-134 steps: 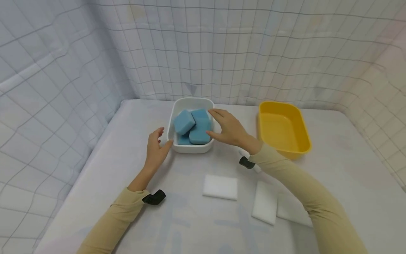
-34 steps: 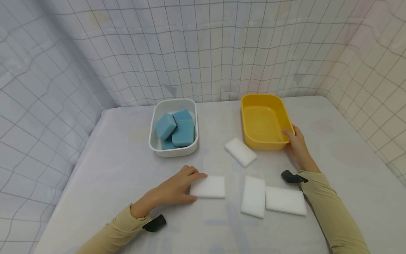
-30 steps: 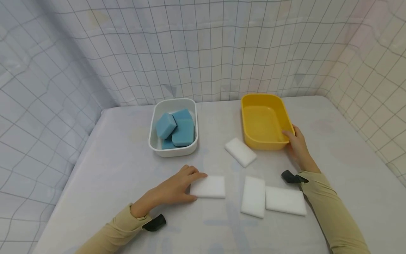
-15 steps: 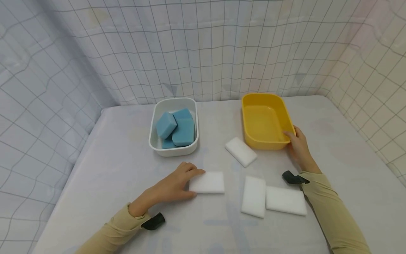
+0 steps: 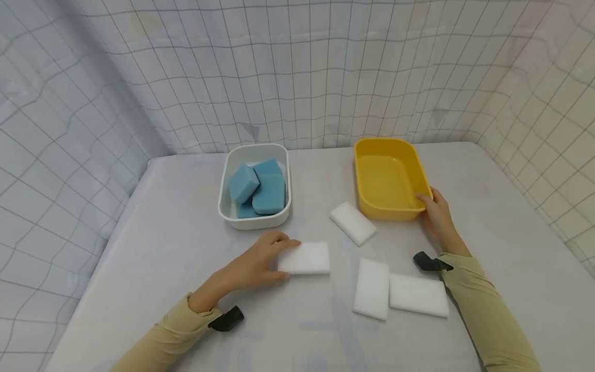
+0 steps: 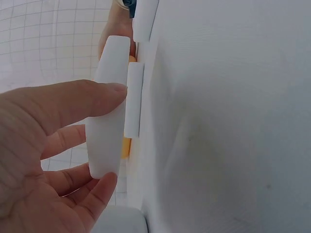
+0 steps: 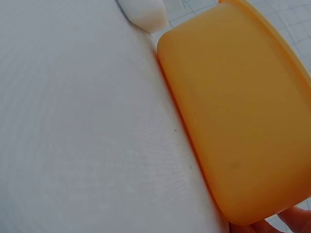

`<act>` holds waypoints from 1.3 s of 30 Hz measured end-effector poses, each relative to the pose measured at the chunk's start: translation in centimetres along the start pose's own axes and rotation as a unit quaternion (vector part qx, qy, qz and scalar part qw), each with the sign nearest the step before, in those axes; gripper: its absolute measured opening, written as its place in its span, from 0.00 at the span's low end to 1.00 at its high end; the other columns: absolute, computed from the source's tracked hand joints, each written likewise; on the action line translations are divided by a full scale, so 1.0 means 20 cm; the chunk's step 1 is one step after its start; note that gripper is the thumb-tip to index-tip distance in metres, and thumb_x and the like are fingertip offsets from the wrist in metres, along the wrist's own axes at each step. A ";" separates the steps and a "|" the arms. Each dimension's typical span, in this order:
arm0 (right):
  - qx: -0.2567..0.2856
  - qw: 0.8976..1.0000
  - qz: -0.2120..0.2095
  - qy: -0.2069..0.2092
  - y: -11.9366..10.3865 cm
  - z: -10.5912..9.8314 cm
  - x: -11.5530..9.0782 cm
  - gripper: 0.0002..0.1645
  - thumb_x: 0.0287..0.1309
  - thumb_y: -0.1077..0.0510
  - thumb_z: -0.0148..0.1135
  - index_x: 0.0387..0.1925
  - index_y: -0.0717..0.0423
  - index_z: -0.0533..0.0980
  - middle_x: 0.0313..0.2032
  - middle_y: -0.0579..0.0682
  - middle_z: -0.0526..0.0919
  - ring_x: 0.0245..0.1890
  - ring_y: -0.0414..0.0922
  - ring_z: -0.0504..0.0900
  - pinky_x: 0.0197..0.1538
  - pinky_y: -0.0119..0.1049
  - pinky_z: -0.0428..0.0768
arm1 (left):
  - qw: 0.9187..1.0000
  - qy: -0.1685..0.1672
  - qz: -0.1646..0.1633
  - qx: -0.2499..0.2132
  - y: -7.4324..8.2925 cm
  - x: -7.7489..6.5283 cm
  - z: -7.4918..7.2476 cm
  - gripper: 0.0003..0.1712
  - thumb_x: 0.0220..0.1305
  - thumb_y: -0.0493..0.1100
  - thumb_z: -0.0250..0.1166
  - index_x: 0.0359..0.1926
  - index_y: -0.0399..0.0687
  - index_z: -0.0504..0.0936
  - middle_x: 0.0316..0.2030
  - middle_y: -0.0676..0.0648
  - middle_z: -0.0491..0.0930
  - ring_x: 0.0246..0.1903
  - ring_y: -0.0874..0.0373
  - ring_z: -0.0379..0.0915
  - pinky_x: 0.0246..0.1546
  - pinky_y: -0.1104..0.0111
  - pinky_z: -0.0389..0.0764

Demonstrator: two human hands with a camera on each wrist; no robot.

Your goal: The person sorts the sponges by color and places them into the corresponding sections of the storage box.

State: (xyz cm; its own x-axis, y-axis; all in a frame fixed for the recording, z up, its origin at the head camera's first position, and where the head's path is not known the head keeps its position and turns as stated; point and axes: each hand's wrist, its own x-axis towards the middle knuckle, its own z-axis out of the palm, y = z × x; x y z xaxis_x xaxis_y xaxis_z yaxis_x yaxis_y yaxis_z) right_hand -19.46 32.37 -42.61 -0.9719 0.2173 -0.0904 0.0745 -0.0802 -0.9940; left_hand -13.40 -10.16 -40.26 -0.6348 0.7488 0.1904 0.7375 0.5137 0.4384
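Note:
My left hand [image 5: 246, 266] pinches the left part of a white sponge block [image 5: 308, 258] between thumb and fingers. In the left wrist view this sponge [image 6: 107, 136] is held just off the tabletop. At the back right, my right hand [image 5: 439, 219] grips the near right corner of a yellow plastic tub [image 5: 390, 213], thumb over the rim and fingers against its outside. The tub's inside holds nothing. Seen from the right wrist, the tub's wall [image 7: 233, 107] fills much of the view, with fingertips [image 7: 296, 219] at its lower corner.
Behind the left hand stands a white tub [image 5: 257, 223] with several blue sponges [image 5: 268, 196]. More white sponges lie flat: one [image 5: 353, 223] near the yellow tub, and two, the upright one [image 5: 372, 289] and the sideways one [image 5: 419, 294], side by side. Grid-patterned curtains [image 5: 307, 77] surround the table.
Earlier both hands were at the white tub; the right then went to the yellow tub and the left to the sponge. Lately the left hand and sponge have risen or moved away slightly.

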 end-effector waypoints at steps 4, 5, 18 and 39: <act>0.007 1.000 0.000 0.002 0.01 0.00 0.00 0.37 0.66 0.56 0.49 0.70 0.65 0.49 0.47 0.37 0.68 0.43 0.31 0.71 0.43 0.13 0.76 | 1.000 0.019 0.017 0.005 0.00 0.02 0.00 0.35 0.50 0.42 0.72 0.60 0.46 0.71 0.49 0.45 0.69 0.49 0.56 0.62 0.48 0.66 0.74; 0.010 1.000 0.000 0.002 0.01 0.00 0.00 0.37 0.66 0.56 0.50 0.70 0.65 0.49 0.47 0.36 0.68 0.43 0.31 0.71 0.43 0.13 0.76 | 1.000 0.021 0.016 0.003 0.00 0.03 0.00 0.35 0.50 0.42 0.72 0.60 0.46 0.71 0.49 0.45 0.70 0.49 0.56 0.62 0.48 0.66 0.73; -0.019 1.000 0.006 -0.003 0.04 0.00 -0.02 0.37 0.67 0.54 0.49 0.70 0.65 0.50 0.42 0.32 0.68 0.38 0.26 0.72 0.41 0.12 0.75 | 0.999 0.042 0.023 -0.005 0.01 0.10 -0.01 0.35 0.49 0.41 0.73 0.60 0.47 0.72 0.48 0.45 0.70 0.49 0.56 0.62 0.47 0.67 0.72; -0.001 1.000 -0.001 -0.001 0.02 0.00 -0.02 0.36 0.66 0.54 0.50 0.68 0.65 0.52 0.44 0.35 0.67 0.41 0.28 0.71 0.42 0.13 0.74 | 0.999 0.037 0.029 0.017 0.05 0.39 -0.07 0.33 0.51 0.41 0.72 0.60 0.44 0.73 0.50 0.42 0.70 0.50 0.51 0.63 0.49 0.63 0.74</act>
State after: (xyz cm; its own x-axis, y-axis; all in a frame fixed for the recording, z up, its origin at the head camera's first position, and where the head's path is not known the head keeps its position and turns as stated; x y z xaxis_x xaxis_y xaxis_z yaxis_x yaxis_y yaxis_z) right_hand -19.13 32.25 -42.93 -0.9725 0.2155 -0.0884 0.0731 -0.0781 -0.9943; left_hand -18.04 -4.43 -37.11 -0.6045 0.7460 0.2793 0.7805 0.4846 0.3950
